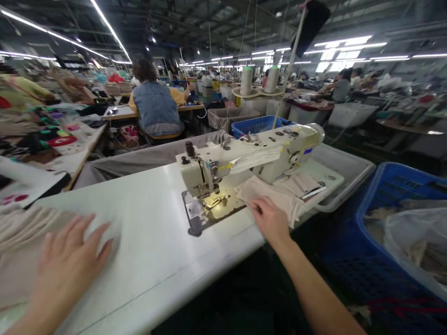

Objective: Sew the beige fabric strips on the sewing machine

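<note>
My left hand [66, 265] lies flat with spread fingers on the white sewing table [150, 223], at the edge of a pale beige cloth [21, 242] at the left. My right hand [268, 218] rests on a stack of small beige fabric pieces [275, 195] just right of the needle of the cream sewing machine [244, 158]. Its fingers curl down onto the top piece; whether they pinch it is unclear. The lit needle plate [216, 202] lies between the two hands.
A blue plastic crate [380, 204] with bagged pieces stands at the right, and a grey tray [345, 172] lies behind the machine. A second blue crate [254, 124] and thread cones [246, 80] are beyond. A seated person [157, 107] works ahead, with other workers farther off.
</note>
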`<action>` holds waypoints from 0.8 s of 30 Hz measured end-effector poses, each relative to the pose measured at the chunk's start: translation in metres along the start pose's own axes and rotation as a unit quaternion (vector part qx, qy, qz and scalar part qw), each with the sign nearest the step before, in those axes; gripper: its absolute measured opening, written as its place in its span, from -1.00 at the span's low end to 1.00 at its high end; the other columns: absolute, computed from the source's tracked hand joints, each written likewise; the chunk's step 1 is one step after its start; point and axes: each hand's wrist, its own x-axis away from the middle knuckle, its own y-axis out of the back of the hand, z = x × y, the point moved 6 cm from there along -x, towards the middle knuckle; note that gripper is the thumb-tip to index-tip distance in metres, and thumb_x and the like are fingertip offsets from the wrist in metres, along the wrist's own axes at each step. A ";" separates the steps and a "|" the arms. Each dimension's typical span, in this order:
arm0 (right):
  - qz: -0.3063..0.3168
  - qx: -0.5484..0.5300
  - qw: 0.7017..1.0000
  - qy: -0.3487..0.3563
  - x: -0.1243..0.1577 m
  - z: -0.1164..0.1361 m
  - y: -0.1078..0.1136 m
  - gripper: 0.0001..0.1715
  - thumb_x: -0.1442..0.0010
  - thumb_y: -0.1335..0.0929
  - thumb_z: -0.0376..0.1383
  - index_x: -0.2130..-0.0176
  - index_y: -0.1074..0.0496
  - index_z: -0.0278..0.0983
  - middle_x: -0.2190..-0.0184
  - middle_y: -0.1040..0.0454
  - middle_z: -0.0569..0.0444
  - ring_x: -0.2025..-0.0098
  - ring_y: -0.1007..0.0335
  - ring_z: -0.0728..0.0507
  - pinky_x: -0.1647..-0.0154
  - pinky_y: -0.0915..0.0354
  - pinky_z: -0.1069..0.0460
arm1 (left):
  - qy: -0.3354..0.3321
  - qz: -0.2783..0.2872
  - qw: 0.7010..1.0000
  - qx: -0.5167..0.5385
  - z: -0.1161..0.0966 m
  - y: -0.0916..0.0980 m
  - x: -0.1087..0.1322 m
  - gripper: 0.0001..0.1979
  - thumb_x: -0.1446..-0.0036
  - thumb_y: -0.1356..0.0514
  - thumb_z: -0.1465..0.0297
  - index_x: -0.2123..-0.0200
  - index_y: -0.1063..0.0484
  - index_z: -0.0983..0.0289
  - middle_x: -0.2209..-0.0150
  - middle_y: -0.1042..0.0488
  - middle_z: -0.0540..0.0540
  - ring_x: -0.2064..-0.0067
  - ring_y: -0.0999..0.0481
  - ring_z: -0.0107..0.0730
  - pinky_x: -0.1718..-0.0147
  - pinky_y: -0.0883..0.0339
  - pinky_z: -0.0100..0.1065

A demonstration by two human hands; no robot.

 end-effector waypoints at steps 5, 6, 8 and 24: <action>-0.052 0.080 0.985 -0.147 -0.011 -0.089 0.047 -0.66 -0.32 -0.27 -0.16 0.18 -0.52 -0.33 0.13 -0.49 -0.14 0.31 -0.47 -0.17 0.34 -0.28 -0.02 | -0.016 -0.056 0.991 0.124 -0.064 0.005 -0.006 -0.38 -0.26 0.00 0.21 -0.29 0.09 -0.51 -0.38 0.28 -0.55 -0.36 -0.18 0.06 -0.30 -0.03 0.28; -0.052 0.084 0.983 -0.152 -0.011 -0.099 0.050 -0.65 -0.31 -0.27 -0.14 0.24 -0.52 -0.33 0.20 -0.50 -0.14 0.33 -0.46 -0.18 0.37 -0.26 -0.02 | -0.026 -0.056 0.989 0.132 -0.073 0.001 -0.005 -0.42 -0.26 -0.03 0.23 -0.29 -0.05 -0.40 -0.41 0.16 -0.41 -0.33 -0.23 0.08 -0.28 -0.08 0.29; -0.052 0.078 0.986 -0.140 -0.010 -0.110 0.053 -0.65 -0.29 -0.28 -0.14 0.34 -0.50 -0.32 0.32 -0.50 -0.09 0.35 -0.45 -0.18 0.38 -0.24 -0.01 | -0.047 -0.049 0.988 0.140 -0.093 -0.007 -0.004 -0.54 -0.25 -0.07 0.25 -0.22 -0.32 -0.11 -0.39 -0.11 -0.05 -0.29 -0.31 0.11 -0.25 -0.16 0.25; 0.004 -0.378 0.924 0.051 0.030 0.035 0.074 -0.85 -0.29 -0.38 -0.17 0.21 -0.51 -0.19 0.48 -0.45 0.20 0.51 -0.30 0.01 0.49 -0.24 0.14 | -0.145 0.102 0.851 0.495 -0.271 0.047 -0.079 -0.81 -0.27 -0.21 0.32 0.08 -0.49 0.24 0.14 -0.58 0.11 0.08 -0.54 -0.24 0.04 -0.41 -0.21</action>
